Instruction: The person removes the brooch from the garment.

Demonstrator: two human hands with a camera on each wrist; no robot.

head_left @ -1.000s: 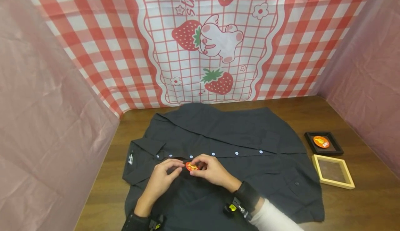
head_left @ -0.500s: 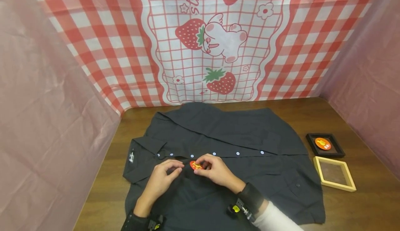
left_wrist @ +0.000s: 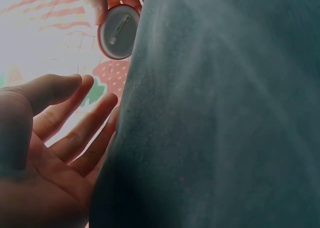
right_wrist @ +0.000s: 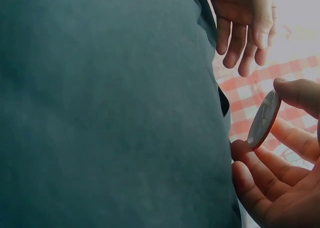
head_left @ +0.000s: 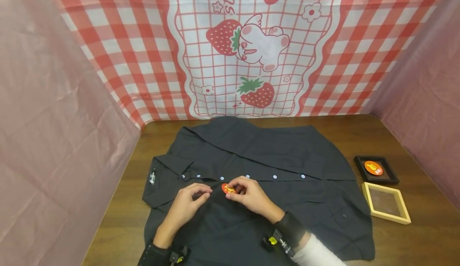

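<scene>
A round orange-red button badge (head_left: 226, 188) is pinched by my right hand (head_left: 254, 198) at its rim, between thumb and fingers, over the dark shirt. Its silver back with a closed safety pin (left_wrist: 120, 29) faces the left wrist camera. To the left, my left hand (head_left: 185, 207) holds nothing; its fingers are bent loosely and stand apart from the badge. The dark button-up shirt (head_left: 230, 234) lies spread on the table, collar to the left, with a row of pale buttons (head_left: 274, 177) beyond my hands.
At the right of the wooden table (head_left: 427, 242), a black frame (head_left: 389, 179) holds another orange badge (head_left: 373, 168). A light wooden frame (head_left: 389, 218) lies in front of it. A red-checked strawberry cloth (head_left: 143, 66) hangs at the back, with pink cloth (head_left: 61, 138) on both sides.
My right hand has drawn the badge slightly right, widening the gap to my left hand. My left hand has stayed nearly still; the head view has shifted a little.
</scene>
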